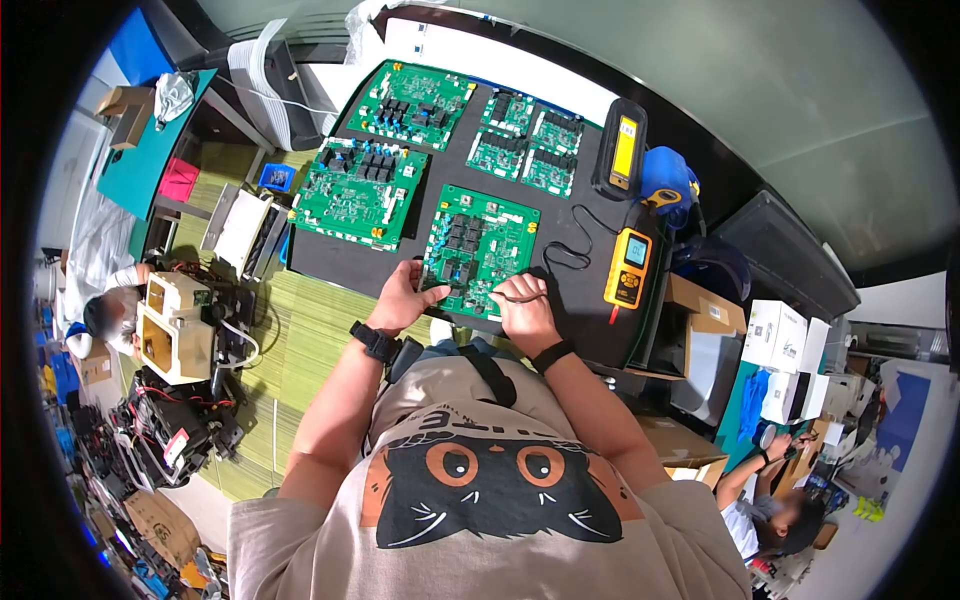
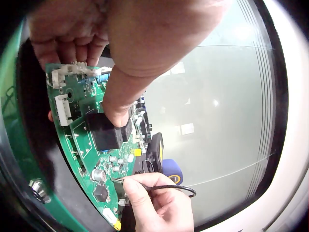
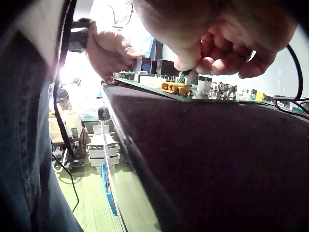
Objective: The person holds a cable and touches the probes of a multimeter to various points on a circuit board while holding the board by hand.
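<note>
A green circuit board (image 1: 505,240) lies near the front edge of the dark mat, in front of the person. At its left edge the left hand (image 1: 405,297) grips it, thumb on top against a black block component (image 2: 104,131) and the other fingers around the edge, partly hidden. The right hand (image 1: 527,318) pinches a thin, metal-tipped probe (image 2: 118,181) with a black cable (image 2: 171,186). In the left wrist view the probe tip is close over small components near a round silver capacitor (image 2: 98,175). In the right wrist view, the right fingertips hover right above the board.
More large green boards (image 1: 360,190) are at the left of the mat (image 1: 455,170), with several smaller boards (image 1: 550,170) at the back. A yellow handheld meter (image 1: 628,268) lies right, near a black case (image 1: 605,165) and a blue tool (image 1: 668,180). Other people are farther off.
</note>
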### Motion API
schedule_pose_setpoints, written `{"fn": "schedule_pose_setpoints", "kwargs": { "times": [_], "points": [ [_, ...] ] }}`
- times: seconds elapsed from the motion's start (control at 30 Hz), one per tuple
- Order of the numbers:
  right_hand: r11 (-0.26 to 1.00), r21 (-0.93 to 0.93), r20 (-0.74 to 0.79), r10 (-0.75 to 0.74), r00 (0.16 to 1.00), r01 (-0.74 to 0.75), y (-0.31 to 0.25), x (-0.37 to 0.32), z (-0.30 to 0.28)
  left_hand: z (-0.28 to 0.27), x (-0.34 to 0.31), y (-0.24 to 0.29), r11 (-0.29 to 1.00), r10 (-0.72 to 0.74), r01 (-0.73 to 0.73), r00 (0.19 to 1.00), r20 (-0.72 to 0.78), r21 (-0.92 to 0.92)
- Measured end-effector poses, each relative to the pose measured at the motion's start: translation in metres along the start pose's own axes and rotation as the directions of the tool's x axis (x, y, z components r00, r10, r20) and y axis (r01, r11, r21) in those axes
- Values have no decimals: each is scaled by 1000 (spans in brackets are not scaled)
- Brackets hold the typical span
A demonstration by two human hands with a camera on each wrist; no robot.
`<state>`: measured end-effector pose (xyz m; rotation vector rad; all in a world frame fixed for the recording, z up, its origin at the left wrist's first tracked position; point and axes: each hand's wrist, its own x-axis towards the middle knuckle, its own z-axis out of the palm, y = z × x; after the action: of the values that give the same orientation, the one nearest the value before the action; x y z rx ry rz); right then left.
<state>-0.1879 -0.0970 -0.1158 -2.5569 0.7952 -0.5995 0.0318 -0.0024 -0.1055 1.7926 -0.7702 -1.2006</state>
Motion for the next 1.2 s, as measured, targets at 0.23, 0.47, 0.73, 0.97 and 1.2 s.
{"fn": "schedule_pose_setpoints", "kwargs": {
  "times": [0.23, 0.47, 0.73, 0.97, 1.2],
  "points": [
    [996, 39, 66, 72, 995, -75, 1, -1, -4, -1, 0, 1, 1000, -6, 6, 1000, 11, 15],
    [920, 333, 69, 197, 978, -209, 3, -4, -6, -2, -3, 9, 999, -16, 16, 1000, 9, 30],
    [719, 564, 188, 368, 910, -407, -4, 0, -16, -1, -1, 3, 999, -1, 0, 1000, 12, 36],
    [740, 567, 197, 304, 932, -361, -1, -1, -14, -1, 0, 0, 1000, -7, 7, 1000, 18, 6],
    [803, 482, 89, 353, 931, -351, -3, -3, -6, -2, 3, -5, 1000, 1, -2, 1000, 21, 28]
  ]
}}
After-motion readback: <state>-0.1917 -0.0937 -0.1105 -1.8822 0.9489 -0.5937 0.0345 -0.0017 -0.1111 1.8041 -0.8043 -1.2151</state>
